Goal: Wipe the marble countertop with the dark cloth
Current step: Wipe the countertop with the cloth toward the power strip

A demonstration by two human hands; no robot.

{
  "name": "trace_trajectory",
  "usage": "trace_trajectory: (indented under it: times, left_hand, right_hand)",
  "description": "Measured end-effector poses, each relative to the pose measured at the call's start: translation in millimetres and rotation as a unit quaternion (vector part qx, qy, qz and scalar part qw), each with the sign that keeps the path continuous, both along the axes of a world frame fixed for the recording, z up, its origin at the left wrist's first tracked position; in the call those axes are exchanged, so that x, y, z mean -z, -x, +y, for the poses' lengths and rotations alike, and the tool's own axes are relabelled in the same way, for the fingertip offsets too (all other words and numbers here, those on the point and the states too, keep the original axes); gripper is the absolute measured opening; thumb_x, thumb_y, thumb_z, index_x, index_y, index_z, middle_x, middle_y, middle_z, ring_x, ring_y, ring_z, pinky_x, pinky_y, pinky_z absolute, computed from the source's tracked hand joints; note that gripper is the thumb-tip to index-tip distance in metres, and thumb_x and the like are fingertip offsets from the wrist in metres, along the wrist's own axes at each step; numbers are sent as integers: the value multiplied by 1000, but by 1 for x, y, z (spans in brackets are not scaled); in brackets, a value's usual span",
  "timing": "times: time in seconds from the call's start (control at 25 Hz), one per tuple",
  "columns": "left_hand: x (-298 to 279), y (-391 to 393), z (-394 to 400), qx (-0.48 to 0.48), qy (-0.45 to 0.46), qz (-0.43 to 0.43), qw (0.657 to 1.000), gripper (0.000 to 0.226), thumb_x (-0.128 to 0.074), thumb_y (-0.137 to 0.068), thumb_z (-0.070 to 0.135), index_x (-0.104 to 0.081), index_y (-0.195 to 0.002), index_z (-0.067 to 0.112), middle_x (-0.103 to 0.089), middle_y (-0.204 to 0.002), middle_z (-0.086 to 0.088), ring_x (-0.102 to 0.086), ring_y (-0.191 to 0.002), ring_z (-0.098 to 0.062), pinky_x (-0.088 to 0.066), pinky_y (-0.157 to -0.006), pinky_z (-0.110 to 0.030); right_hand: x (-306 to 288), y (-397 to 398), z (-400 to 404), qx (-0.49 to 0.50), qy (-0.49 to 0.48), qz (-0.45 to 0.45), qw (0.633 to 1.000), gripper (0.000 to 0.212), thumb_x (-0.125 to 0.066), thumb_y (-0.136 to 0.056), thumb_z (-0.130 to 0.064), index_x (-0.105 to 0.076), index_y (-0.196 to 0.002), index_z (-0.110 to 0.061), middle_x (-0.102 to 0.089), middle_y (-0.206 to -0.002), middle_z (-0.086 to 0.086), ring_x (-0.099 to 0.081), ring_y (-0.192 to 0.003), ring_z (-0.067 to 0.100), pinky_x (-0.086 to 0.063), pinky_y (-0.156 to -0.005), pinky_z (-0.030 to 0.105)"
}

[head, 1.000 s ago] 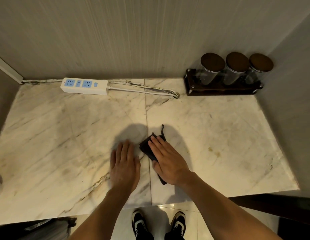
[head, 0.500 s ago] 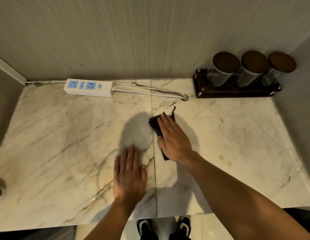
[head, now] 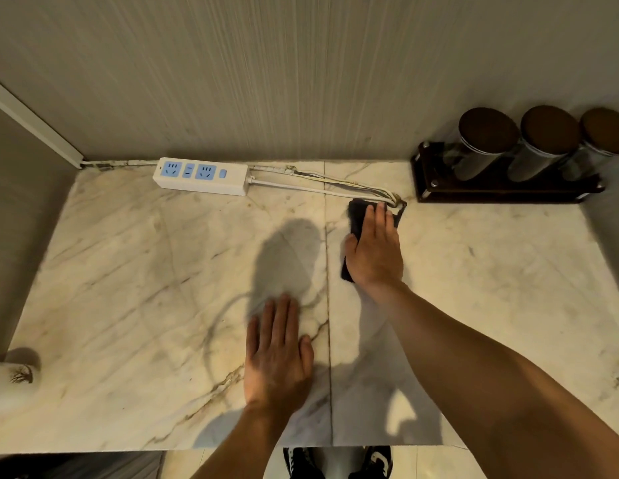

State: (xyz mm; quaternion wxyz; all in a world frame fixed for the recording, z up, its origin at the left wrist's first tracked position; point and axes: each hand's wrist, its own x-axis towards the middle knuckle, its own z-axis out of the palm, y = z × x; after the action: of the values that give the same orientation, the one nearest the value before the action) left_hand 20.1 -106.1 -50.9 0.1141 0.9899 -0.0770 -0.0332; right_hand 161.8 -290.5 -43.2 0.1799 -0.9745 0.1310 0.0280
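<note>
A: Marble countertop, seam running front to back. Where's the dark cloth?
B: Flat on the marble just right of the seam, far end almost touching the cable from the power strip.
A: Right hand?
B: Palm down on the cloth, fingers straight and together, pressing, not clamped round it.
A: Left hand?
B: Flat on bare marble just left of the seam, nearer the front edge, fingers extended, holding nothing.
A: Anything else?
B: Jar rack well right of the seam, against the wall.

White pwr strip by wall; 3 jars in dark rack at right.
</note>
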Motion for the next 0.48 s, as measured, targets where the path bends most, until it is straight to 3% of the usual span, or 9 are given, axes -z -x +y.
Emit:
trace_trajectory:
  times: [0.2,0.48]
  left_hand:
    - [2,-1,1,-7,-3,14,1000,59,-30,-94,37,-31,-146,10,-29,-153,-8,-18,-143,-23,-16,-112,-47]
    - [4,0,2,1,-9,9,1000,58,-29,-94,37,-32,-146,10,-32,-152,-10,-21,-142,-25,-14,-112,-46]
  right_hand:
    - [0,18,3,84,-3,0,996,63,-29,-98,-32,-5,-151,-9,-3,-160,9,0,-146,24,-7,-118,38]
    - [-2,59,4,127,-4,-1,992,63,-31,-98,-32,-5,-151,-8,-2,-160,9,1,-146,22,-8,-118,38]
